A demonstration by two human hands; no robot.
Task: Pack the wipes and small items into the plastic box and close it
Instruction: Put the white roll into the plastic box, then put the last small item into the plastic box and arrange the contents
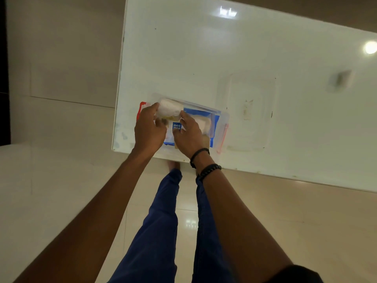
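— Two hands over the box (223,119), near the table's (265,48) near-left corner?
— Yes. Left hand (149,127) and right hand (188,132) both pinched on a white bundle (170,108), held at the box's far-left end, above the blue wipes pack (176,126) already inside.
— Lid?
— Clear, flat on the table just right of the box (251,111). Red latches at both box ends.
— Anything else?
— Dark bracelets (210,168) on the right wrist.

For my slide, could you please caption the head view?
Both hands, left hand and right hand, hold a white bundle over the open plastic box on the white table.
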